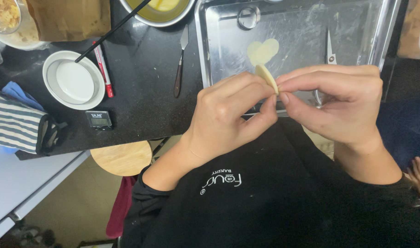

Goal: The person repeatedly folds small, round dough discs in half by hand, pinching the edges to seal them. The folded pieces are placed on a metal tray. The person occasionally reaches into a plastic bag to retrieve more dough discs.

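- dark speckled countertop [145,98] seen from above, with a metal baking tray [219,55] on its right half and a black apron below.
- left hand [228,117] and right hand [338,101] meeting just above the tray's near edge, both pinched shut on a thin pale dough disc [267,78] held on edge between thumbs and forefingers.
- two more pale discs [262,50] lying overlapped on the tray, just behind the held one.
- scissors [328,53] resting on the tray to the right; palette knife [180,64] on the counter left of the tray.
- further left: round white dish [74,82], red pen [102,69], small digital timer [100,120], striped cloth [17,124].
- likely risk: thin disc tearing or creasing under too firm a pinch, or slipping free and landing on the apron rather than the tray.
- possible risk: sleeve or wrist brushing the scissors handles close by.
- hidden: most of the held disc behind the fingers; scissors handles behind the right hand.
- cut off: yellow-filled bowl [159,11] at the top edge, tray's far corners.
- hard to tell: whether the disc is being folded, peeled or pressed.
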{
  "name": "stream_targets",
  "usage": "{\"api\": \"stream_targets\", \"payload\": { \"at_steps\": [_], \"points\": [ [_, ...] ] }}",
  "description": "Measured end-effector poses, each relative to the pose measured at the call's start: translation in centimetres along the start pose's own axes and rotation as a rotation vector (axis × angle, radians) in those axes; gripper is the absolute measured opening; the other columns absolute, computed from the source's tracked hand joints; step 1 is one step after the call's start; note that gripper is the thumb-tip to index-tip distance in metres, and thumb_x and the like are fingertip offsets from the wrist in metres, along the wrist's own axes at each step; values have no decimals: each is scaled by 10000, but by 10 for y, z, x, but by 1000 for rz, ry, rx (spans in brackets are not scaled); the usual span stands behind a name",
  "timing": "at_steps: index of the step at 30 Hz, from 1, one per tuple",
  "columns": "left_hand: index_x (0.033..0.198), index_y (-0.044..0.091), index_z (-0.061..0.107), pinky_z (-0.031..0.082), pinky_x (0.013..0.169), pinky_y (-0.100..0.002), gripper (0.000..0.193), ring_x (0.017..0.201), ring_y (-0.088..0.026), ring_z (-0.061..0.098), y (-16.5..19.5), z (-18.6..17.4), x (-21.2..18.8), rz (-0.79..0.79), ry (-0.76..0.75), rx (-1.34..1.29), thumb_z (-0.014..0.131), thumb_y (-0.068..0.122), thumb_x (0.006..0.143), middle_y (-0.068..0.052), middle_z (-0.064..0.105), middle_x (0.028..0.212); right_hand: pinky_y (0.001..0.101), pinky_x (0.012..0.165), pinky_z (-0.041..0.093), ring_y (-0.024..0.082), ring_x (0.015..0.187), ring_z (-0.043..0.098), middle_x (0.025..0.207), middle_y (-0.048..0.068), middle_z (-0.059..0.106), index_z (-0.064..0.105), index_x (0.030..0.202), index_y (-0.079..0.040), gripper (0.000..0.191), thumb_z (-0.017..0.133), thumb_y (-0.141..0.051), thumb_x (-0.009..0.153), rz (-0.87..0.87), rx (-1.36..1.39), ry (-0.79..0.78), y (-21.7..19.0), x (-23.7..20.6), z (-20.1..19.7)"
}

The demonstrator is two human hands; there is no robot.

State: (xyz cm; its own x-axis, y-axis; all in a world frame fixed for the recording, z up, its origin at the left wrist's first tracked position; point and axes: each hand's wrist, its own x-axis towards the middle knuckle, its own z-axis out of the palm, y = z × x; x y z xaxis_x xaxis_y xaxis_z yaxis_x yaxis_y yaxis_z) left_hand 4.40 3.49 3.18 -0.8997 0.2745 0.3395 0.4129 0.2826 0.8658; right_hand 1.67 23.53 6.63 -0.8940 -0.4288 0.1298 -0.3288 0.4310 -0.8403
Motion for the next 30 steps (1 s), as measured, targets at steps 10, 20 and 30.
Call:
{"api": "stream_targets", "payload": {
  "at_steps": [10, 20, 30],
  "points": [
    [1000, 58, 669, 543, 693, -286, 131, 785, -194, 675, 2, -1, 2, 4, 2, 3, 770, 54, 917, -42, 651, 939, 267, 741, 580, 222, 845, 742, 947, 185, 736, 723, 950, 63, 165, 757, 100, 793, -22, -37, -23, -3, 0, -3],
    [1032, 52, 683, 566, 687, -250, 136, 802, -165, 715, 0, -1, 0, -17, 29, -106, 774, 86, 937, -51, 689, 1006, 294, 687, 597, 257, 802, 749, 901, 206, 736, 724, 931, 90, 140, 763, 92, 796, -169, -159, -12, -5, 2, -2],
    [1037, 46, 661, 563, 699, -270, 102, 813, -189, 712, 2, -4, 1, -14, 5, -69, 732, 52, 964, -58, 678, 989, 269, 662, 581, 237, 780, 745, 903, 204, 737, 722, 937, 84, 139, 770, 79, 807, -116, -124, -30, -6, 3, -4]
  ]
}}
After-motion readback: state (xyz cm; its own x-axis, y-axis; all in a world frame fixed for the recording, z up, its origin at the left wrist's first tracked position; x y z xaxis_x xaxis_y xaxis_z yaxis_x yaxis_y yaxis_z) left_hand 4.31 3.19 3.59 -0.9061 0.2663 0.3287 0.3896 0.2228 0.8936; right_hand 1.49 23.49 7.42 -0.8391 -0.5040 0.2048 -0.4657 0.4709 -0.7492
